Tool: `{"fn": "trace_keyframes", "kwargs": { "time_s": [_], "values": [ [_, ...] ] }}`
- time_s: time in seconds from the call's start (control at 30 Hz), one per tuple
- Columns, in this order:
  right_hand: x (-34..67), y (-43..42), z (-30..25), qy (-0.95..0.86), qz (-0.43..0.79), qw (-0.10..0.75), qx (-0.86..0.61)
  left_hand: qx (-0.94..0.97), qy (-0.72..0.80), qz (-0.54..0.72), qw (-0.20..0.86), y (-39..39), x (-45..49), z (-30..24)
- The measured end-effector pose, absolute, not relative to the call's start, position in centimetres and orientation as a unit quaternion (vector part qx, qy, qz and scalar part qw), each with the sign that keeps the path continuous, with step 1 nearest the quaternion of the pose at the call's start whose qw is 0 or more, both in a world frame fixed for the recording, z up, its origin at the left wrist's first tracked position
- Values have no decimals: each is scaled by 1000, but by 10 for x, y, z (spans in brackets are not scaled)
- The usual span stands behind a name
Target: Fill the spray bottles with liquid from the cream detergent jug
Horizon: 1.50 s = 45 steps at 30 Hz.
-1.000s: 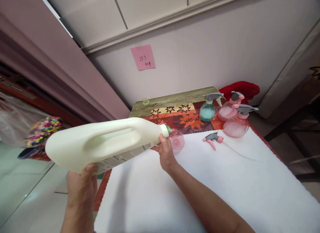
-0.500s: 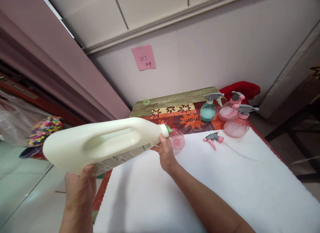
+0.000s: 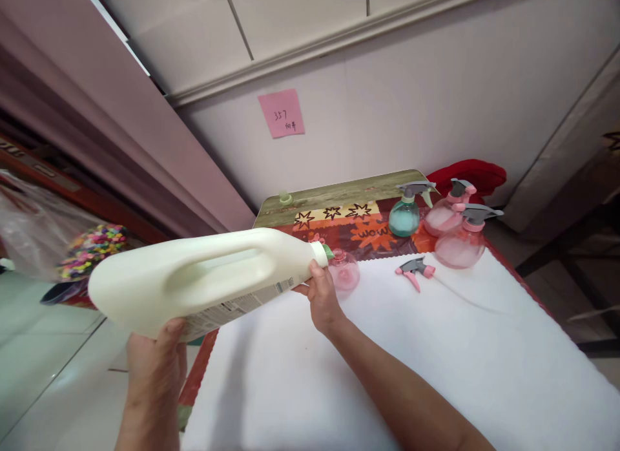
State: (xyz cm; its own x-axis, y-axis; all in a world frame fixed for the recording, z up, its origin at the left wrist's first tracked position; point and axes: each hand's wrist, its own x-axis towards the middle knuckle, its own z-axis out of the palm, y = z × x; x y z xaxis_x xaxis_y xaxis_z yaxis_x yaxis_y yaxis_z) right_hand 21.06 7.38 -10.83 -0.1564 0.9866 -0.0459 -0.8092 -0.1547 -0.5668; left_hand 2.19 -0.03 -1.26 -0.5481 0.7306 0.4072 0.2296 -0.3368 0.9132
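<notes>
A large cream detergent jug (image 3: 145, 270) lies nearly level in the air, its green spout (image 3: 329, 251) pointing right. My left hand (image 3: 157, 354) is closed on the jug's underside near its base. Around the neck, my right hand (image 3: 322, 299) grips with thumb and fingers. Just beyond the spout stands a pink spray bottle (image 3: 346, 272) without its spray head; whether the spout touches its mouth I cannot tell. To the right, a grey and pink trigger spray head (image 3: 415, 270) with a long tube rests on the white cloth (image 3: 300, 386).
At the table's back right stand a teal spray bottle (image 3: 404, 217) and two pink spray bottles (image 3: 460, 249) with heads on. A green ring-shaped cap (image 3: 285, 198) lies at the back left. The wall with a pink note (image 3: 281, 113) rises behind the table.
The whole view has shifted slightly. My hands and the jug keep the same hold and tilt, with the spout still at the pink bottle.
</notes>
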Motion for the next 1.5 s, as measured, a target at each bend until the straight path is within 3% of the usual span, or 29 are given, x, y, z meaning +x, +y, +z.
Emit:
{"fn": "trace_keyframes", "kwargs": {
  "time_s": [1.5],
  "values": [
    [212,72,-105,-216,735,608,-208,424,578,680,152,-7,21,-8]
  ]
}}
